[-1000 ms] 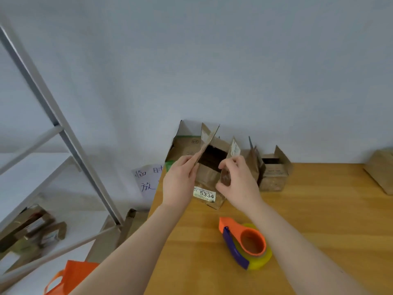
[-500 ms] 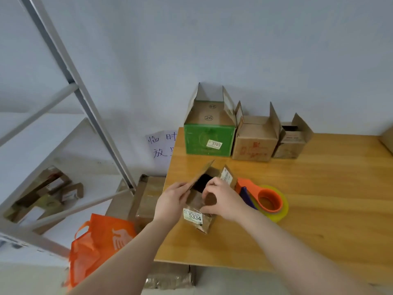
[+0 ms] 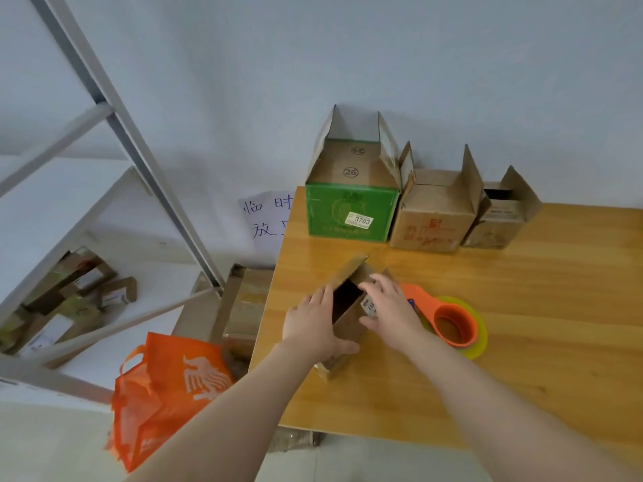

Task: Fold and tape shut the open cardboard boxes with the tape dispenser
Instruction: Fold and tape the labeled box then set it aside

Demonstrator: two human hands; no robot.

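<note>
Lowered small box onto tabletop's near left corner. Gripping its side with left hand, pinching a flap in right hand's fingers. Mid-fold; next, likely flatten flaps, then reach tape dispenser alongside.

The left hand and right hand grip a small box on the counter. A tape dispenser lies at its 3 o'clock.

- A wooden desk stands against a pale wall.
- An orange shopping bag with a white emblem sits on the floor beside the desk.
- A handwritten paper sign leans on the wall.
- A grey metal shelf rack on the left holds packages.
</note>
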